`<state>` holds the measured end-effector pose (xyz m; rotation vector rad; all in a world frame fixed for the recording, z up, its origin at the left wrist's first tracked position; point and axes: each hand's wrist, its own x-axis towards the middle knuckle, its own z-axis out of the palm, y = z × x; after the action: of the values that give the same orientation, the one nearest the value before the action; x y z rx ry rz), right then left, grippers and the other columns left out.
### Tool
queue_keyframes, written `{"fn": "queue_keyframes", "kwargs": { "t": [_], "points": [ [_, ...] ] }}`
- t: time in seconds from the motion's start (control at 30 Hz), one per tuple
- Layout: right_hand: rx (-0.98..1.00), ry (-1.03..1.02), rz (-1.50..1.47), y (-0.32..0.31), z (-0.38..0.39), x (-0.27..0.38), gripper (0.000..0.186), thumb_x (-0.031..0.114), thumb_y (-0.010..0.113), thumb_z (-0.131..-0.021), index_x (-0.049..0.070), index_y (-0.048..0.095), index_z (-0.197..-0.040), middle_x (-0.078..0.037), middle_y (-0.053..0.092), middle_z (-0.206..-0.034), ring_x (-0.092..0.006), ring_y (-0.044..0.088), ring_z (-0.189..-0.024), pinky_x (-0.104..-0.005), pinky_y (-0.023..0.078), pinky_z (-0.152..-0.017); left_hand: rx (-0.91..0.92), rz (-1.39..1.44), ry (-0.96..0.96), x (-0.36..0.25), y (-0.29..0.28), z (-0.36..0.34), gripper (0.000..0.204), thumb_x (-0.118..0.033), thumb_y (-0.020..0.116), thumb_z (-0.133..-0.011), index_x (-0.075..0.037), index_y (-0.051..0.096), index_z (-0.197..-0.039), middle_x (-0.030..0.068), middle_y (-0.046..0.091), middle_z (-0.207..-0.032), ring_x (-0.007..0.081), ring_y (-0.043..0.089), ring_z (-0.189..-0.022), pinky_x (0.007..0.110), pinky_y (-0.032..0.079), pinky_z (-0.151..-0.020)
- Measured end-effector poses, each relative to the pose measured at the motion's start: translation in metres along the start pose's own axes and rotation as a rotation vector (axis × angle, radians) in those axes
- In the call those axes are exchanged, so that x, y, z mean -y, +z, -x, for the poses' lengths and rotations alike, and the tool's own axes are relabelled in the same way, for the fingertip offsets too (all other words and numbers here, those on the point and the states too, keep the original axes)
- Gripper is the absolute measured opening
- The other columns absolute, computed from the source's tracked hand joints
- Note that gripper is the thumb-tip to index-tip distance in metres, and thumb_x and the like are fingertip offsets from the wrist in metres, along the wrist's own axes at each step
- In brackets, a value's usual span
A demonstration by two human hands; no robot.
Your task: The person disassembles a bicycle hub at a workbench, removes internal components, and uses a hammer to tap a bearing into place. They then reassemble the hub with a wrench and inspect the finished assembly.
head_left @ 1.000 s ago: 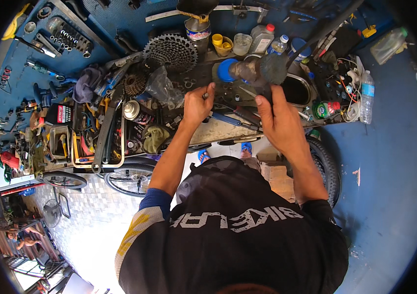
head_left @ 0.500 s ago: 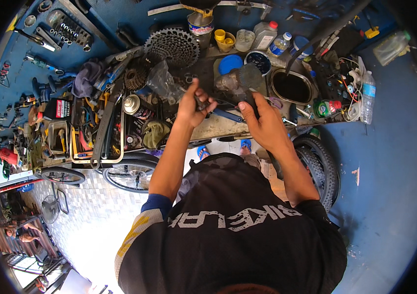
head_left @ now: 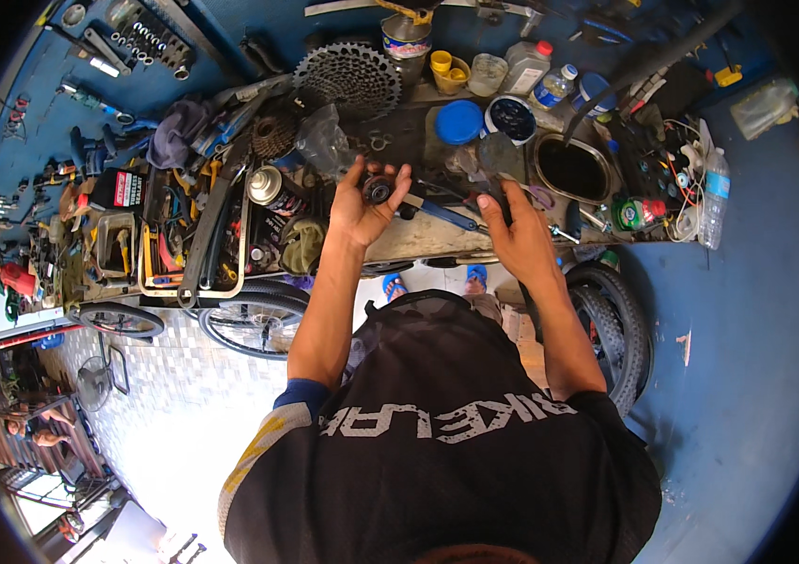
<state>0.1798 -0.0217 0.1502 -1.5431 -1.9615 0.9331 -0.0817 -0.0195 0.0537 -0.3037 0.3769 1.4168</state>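
My left hand (head_left: 360, 214) is turned palm up over the bench edge, its fingers curled round a small dark cylindrical metal part (head_left: 378, 191) with a round opening facing up. To its right, my right hand (head_left: 523, 230) closes on a dark-handled tool with a greyish, brush-like head (head_left: 498, 150); blur hides its exact kind. A blue-handled tool (head_left: 446, 214) lies on the bench between the hands. Beyond my left hand are a clear plastic bag (head_left: 322, 141) and a few metal rings (head_left: 379, 142).
A large cassette (head_left: 348, 80) stands at the back. Right of centre sit a blue lid (head_left: 458, 122), an open tub (head_left: 510, 118) and a metal basin of dark liquid (head_left: 573, 169). A spray can (head_left: 268, 186) and a tool tray (head_left: 148, 254) are left. Tyres (head_left: 606, 324) rest below, right.
My left hand has turned its palm up, bringing the round part's opening into view. My right hand has shifted slightly right and down, away from the left. The whole view has shifted a little.
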Motion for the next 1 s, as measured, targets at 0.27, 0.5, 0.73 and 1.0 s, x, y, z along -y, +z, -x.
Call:
{"fn": "queue_keyframes", "kwargs": {
  "t": [0.27, 0.5, 0.73, 1.0],
  "points": [
    [0.006, -0.129, 0.404, 0.024, -0.028, -0.077, 0.041, 0.037, 0.068, -0.101, 0.007, 0.063, -0.129, -0.026, 0.075, -0.106, -0.0482, 0.071, -0.093, -0.0548, 0.055, -0.081, -0.145, -0.497, 0.157, -0.011, -0.021, 0.032, 0.035, -0.042, 0.052, -0.112, -0.012, 0.054, -0.094, 0.0088, 0.061, -0.090, 0.0284, 0.066, -0.089, 0.045, 0.064, -0.076],
    [0.012, -0.192, 0.567, 0.042, -0.046, -0.111, 0.037, 0.032, 0.069, -0.100, 0.012, 0.062, -0.131, -0.020, 0.073, -0.117, -0.0450, 0.070, -0.103, -0.0534, 0.056, -0.084, -0.211, -0.548, 0.160, -0.022, -0.059, 0.072, 0.037, -0.048, 0.051, -0.111, -0.015, 0.056, -0.096, 0.0059, 0.064, -0.088, 0.0284, 0.070, -0.090, 0.044, 0.063, -0.077],
    [-0.088, -0.303, 0.549, 0.058, -0.057, -0.137, 0.043, 0.032, 0.069, -0.101, 0.015, 0.060, -0.139, -0.019, 0.068, -0.120, -0.0419, 0.067, -0.112, -0.0508, 0.056, -0.090, -0.233, -0.543, 0.191, -0.029, -0.073, 0.110, 0.036, -0.048, 0.049, -0.112, -0.014, 0.056, -0.100, 0.0065, 0.065, -0.090, 0.0287, 0.071, -0.092, 0.047, 0.062, -0.080],
    [-0.107, -0.353, 0.644, 0.055, -0.066, -0.107, 0.041, 0.027, 0.072, -0.099, 0.011, 0.064, -0.136, -0.019, 0.065, -0.123, -0.0404, 0.064, -0.115, -0.0501, 0.054, -0.091, -0.353, -0.626, 0.299, -0.033, -0.087, 0.143, 0.036, -0.046, 0.052, -0.111, -0.012, 0.057, -0.104, 0.0067, 0.065, -0.088, 0.0272, 0.072, -0.089, 0.048, 0.061, -0.077]
  ]
}}
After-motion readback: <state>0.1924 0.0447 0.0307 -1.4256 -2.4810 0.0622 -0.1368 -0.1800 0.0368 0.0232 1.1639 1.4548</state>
